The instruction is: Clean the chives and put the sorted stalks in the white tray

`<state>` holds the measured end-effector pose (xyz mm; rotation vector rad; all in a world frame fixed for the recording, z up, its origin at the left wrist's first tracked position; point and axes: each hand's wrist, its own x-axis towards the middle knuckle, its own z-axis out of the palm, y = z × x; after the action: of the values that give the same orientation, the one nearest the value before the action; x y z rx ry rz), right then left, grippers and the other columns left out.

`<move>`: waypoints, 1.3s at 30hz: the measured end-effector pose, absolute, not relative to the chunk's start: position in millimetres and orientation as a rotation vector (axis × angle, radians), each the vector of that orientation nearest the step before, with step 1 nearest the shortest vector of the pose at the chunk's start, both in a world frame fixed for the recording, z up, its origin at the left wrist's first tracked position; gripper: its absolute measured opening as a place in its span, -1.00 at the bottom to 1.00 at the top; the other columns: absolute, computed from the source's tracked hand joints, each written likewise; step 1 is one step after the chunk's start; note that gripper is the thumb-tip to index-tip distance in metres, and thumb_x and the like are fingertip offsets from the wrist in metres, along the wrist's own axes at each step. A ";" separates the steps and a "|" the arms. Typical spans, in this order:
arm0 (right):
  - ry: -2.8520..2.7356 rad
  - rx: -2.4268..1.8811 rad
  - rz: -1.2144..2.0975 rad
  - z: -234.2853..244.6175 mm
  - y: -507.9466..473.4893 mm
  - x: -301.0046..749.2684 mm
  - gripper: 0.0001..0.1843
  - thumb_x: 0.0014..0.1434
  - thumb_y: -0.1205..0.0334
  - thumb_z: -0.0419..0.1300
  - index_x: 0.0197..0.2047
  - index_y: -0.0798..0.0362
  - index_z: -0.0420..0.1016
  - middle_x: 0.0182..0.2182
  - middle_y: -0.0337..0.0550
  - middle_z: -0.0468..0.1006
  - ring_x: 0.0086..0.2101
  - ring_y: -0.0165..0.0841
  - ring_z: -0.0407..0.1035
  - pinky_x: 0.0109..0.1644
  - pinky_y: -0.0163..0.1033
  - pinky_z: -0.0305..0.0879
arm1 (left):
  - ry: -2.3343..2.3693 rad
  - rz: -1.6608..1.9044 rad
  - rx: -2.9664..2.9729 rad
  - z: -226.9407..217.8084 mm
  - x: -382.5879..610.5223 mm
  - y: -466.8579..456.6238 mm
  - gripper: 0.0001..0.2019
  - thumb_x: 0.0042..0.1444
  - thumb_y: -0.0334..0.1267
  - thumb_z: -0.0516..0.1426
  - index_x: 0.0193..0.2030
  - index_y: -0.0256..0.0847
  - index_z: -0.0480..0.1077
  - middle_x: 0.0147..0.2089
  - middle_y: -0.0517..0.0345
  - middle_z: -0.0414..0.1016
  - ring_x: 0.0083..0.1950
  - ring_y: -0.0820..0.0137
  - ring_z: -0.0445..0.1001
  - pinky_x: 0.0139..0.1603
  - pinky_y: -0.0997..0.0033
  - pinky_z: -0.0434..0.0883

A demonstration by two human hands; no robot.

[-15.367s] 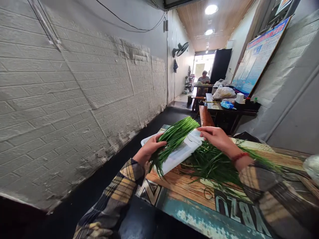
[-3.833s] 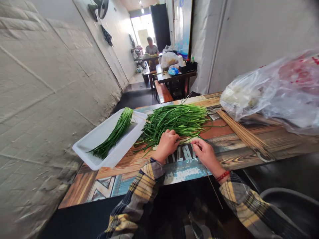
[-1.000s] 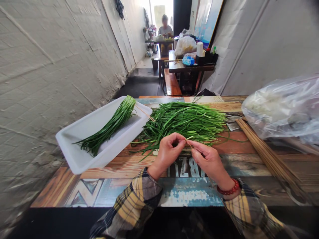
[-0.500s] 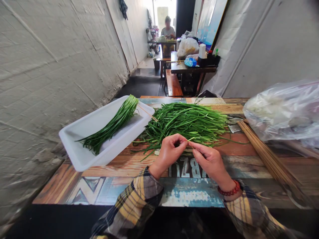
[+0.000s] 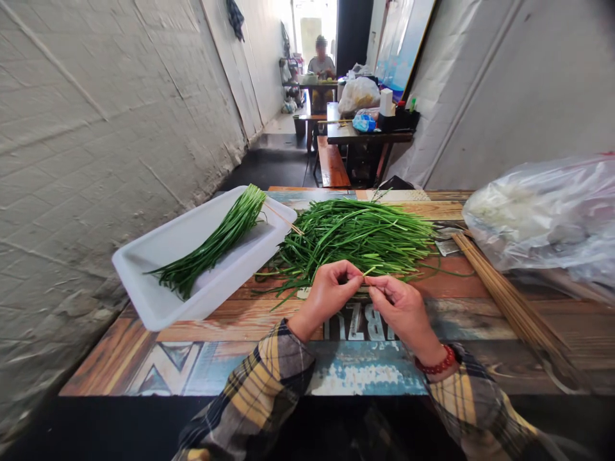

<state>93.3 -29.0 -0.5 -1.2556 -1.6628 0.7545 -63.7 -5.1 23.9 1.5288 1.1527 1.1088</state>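
Green chive stalk (image 5: 369, 271), pinched by left hand (image 5: 329, 291) and right hand (image 5: 401, 307), both grips closed on it; chive pile (image 5: 355, 234) at 12 o'clock. Apparently single-stalk handling; next move needs light fingertips.

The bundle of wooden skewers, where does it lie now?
In the head view the wooden skewers lie on the right side of the table, beside the plastic bag and right of the loose chives.

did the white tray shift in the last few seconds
No. The white tray still overhangs the table's left edge, its right corner against the loose chive pile, as before; only the camera view shifted.
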 end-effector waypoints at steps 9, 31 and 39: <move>-1.304 -1.317 1.009 -14.3 -69.1 100.4 -0.67 0.16 -0.01 0.17 -0.23 0.12 0.49 -0.65 -0.32 0.36 -0.69 -0.50 0.16 -0.65 -0.38 0.09 | 0.956 0.928 1.505 21.3 -51.2 -16.5 -0.86 -0.02 -0.28 0.16 -0.46 -0.33 0.46 -0.50 0.18 0.41 -0.47 0.54 0.28 -0.45 0.56 0.24; -1.321 -1.406 0.772 -30.7 -87.4 95.7 -0.67 0.21 0.00 0.12 -0.41 0.08 0.44 -0.63 -0.31 0.34 -0.64 -0.50 0.17 -0.56 -0.36 0.08 | 0.936 0.842 1.397 3.1 -40.3 -23.4 -0.80 -0.06 -0.24 0.15 -0.57 -0.34 0.41 -0.59 0.24 0.32 -0.57 0.61 0.18 -0.54 0.59 0.11; -1.215 -1.353 0.895 -27.0 -84.4 94.1 -0.68 0.16 -0.02 0.16 -0.40 0.08 0.44 -0.63 -0.32 0.35 -0.67 -0.50 0.16 -0.58 -0.36 0.07 | 0.906 0.893 1.607 4.2 -42.4 -18.1 -0.79 0.00 -0.23 0.16 -0.50 -0.34 0.48 -0.50 0.15 0.45 -0.47 0.53 0.33 -0.44 0.57 0.25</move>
<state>94.1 -84.4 -27.0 -1.3532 -1.2149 0.8954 -42.4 -18.1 4.2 1.6067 0.9056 0.8930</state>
